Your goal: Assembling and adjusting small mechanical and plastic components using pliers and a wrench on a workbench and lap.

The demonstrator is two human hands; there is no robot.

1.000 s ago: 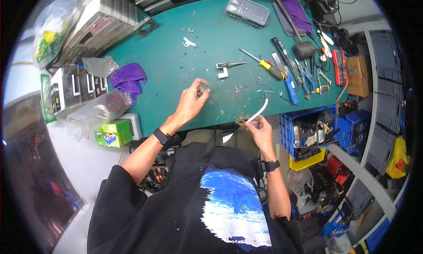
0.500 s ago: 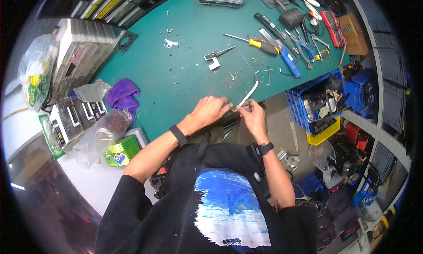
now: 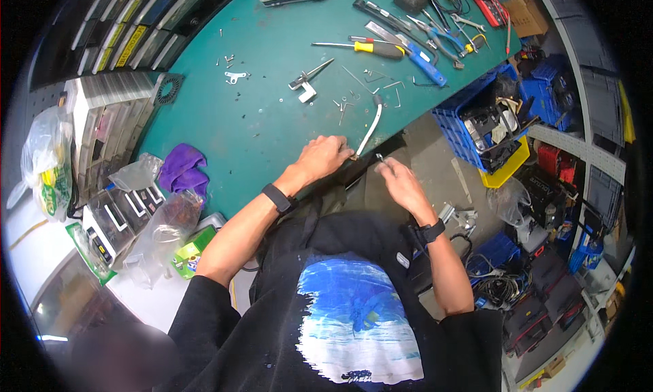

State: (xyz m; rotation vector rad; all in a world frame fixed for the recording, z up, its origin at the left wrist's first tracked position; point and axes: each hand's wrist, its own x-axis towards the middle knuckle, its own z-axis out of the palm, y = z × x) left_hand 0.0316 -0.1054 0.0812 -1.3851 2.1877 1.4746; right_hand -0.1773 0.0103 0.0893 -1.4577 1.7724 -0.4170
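My left hand (image 3: 322,158) is at the near edge of the bench, its fingers closed around the lower end of a thin curved white lever with a dark tip (image 3: 371,129). A small brownish part shows at that end, partly hidden by the fingertips. Just right of the bench edge, my right hand (image 3: 403,183) pinches a small shiny metal piece (image 3: 380,159), too small to name, apart from the lever. Beyond the lever lie several loose screws and hex keys (image 3: 343,108). A metal bracket with a pointed rod (image 3: 307,91) rests farther left.
Tools crowd the far right of the green bench (image 3: 265,113): a yellow-and-black screwdriver (image 3: 378,50), a blue-handled tool (image 3: 428,67) and pliers (image 3: 442,35). A purple cloth (image 3: 182,166) and drawer units stand left. Blue crates (image 3: 469,137) sit right, below the bench.
My right hand has drawn away from the lever, down and to the right, with the small metal piece. My left hand stays at the lever's lower end. The view has shifted slightly.
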